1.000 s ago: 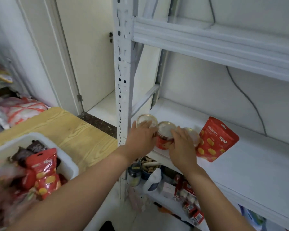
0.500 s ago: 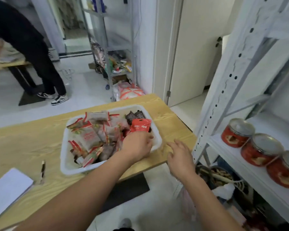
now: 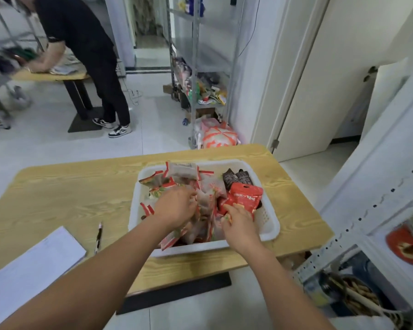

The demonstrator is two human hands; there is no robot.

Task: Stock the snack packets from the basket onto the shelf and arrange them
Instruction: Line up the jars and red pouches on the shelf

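Note:
A white basket (image 3: 270, 225) on the wooden table (image 3: 69, 198) holds several snack packets (image 3: 184, 171), mostly grey and red ones, plus dark ones (image 3: 236, 178) at the back. My left hand (image 3: 174, 206) is down in the middle of the pile with its fingers curled among the grey-red packets; I cannot tell whether it grips any. My right hand (image 3: 239, 225) pinches the lower edge of a red snack packet (image 3: 244, 196) at the basket's right side. The white metal shelf (image 3: 377, 210) stands to the right, with a red can (image 3: 405, 246) on it.
White paper (image 3: 34, 270) and a pen (image 3: 98, 236) lie on the table left of the basket. A person in black (image 3: 86, 44) bends over another table at the back left. A stocked wire rack (image 3: 200, 67) stands behind the table. Containers (image 3: 353, 294) sit on the shelf's lower level.
I have turned from the shelf's cans to the basket. My left hand slid left from the red packet into the pile. My right hand came from beside the table onto the red packet.

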